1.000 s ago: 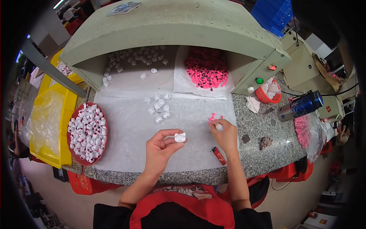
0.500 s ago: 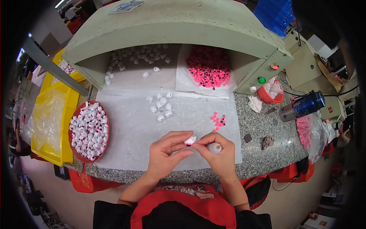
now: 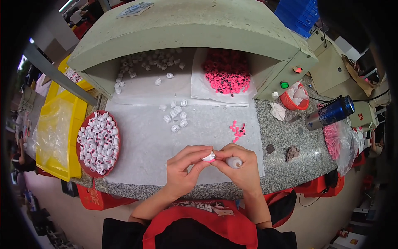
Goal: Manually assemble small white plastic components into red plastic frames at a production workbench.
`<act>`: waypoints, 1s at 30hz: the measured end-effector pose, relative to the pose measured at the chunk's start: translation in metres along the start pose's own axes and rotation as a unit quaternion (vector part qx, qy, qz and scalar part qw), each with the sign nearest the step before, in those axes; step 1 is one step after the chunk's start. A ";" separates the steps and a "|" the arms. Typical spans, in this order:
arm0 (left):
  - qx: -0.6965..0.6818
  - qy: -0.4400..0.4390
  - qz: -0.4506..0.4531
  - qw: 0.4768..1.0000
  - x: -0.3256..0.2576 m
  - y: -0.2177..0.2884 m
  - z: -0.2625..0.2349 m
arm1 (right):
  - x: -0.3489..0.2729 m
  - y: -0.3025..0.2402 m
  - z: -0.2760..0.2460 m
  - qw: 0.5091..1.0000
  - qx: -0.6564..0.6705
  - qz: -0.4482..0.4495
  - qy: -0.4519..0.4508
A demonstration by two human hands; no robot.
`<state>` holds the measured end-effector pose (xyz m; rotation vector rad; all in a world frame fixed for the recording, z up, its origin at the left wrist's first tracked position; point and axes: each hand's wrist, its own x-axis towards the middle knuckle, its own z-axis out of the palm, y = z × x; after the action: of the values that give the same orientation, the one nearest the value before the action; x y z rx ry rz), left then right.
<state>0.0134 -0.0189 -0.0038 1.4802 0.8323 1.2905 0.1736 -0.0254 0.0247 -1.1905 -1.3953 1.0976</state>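
Observation:
Over the white paper (image 3: 137,162) my left hand (image 3: 181,170) pinches a small rounded white piece (image 3: 209,157) between thumb and fingers. A pink edge shows along the piece's lower side. My right hand (image 3: 244,172) meets it there, thumb and forefinger pressed against the piece. That same hand keeps a small translucent bottle (image 3: 234,162) tucked in its curled fingers, tip outward. Just beyond it lie several loose pink and dark discs (image 3: 237,131). Farther off to the left is a loose group of white pieces (image 3: 177,111).
A red bowl (image 3: 119,143) heaped with white-and-pink pieces stands at left, beside a yellow crate (image 3: 76,155). A pale green hooded box (image 3: 178,35) covers the back, with a pink disc pile (image 3: 227,79) inside. At right are a red basket (image 3: 306,103) and a blue bottle (image 3: 331,113).
The white piece has been turned in my fingers: its dark spot no longer shows and the pink edge faces me. My left fingers have closed in nearer to the right ones.

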 end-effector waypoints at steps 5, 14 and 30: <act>-0.026 0.023 -0.021 0.999 0.000 -0.004 0.004 | 0.002 0.014 0.007 0.999 0.027 0.028 0.030; -0.085 0.027 -0.067 0.994 -0.002 -0.008 0.004 | 0.001 0.014 0.006 0.998 0.036 0.047 0.030; -0.191 0.016 -0.214 0.958 0.018 0.002 -0.007 | 0.008 0.027 0.011 0.992 0.089 -0.078 0.052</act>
<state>0.0101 -0.0015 0.0039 0.9137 0.8142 1.0734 0.1655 -0.0152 -0.0029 -0.9795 -1.2606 1.0142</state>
